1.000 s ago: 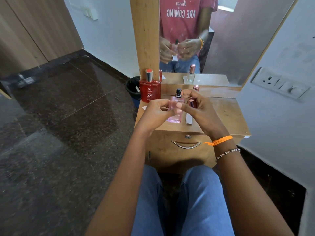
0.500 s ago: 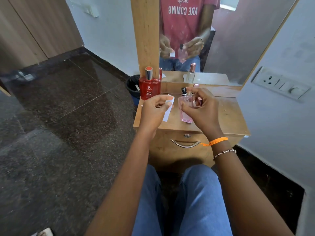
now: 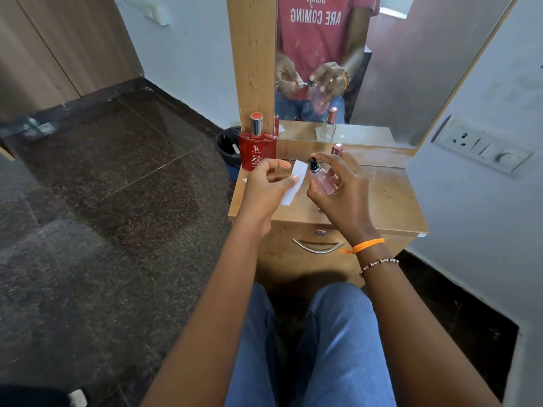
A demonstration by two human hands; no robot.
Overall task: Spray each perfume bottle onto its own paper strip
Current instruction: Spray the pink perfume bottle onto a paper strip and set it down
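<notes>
Spraying the pink bottle onto a held strip, two bottles still waiting

Starting at the left, a dark waste bin (image 3: 228, 148) sits on the floor just off the dresser's nine o'clock edge, with what looks like a pale slip inside; whether it is a used strip cannot be told. Next comes the red perfume bottle (image 3: 258, 148), upright at the ten o'clock corner of the dresser top (image 3: 390, 198), silver collar and red cap on, touched by neither hand. A small white scrap (image 3: 244, 180) lies on the wood near the left edge, at about seven o'clock from the red bottle.

The left hand (image 3: 266, 189) pinches a white paper strip (image 3: 293, 183) between thumb and fingertips, holding it up with its face turned toward three o'clock. Just beside it, the right hand (image 3: 342, 192) is wrapped around the pink perfume bottle (image 3: 323, 179), tilted so its black nozzle points toward nine o'clock at the strip; a finger seems to rest over the nozzle, though I cannot tell whether it is pressing. No mist is visible.

Behind the right hand, at twelve o'clock, a slim bottle with a rose-gold cap (image 3: 337, 148) stands near the mirror (image 3: 411, 69), mostly hidden.

By my judgement the task is in its early or middle part: the pink bottle is at the point of spraying, while the capped red bottle and the rose-gold one appear yet to be done, each needing its own fresh strip. No sprayed strips are clearly laid out on the dresser.
</notes>
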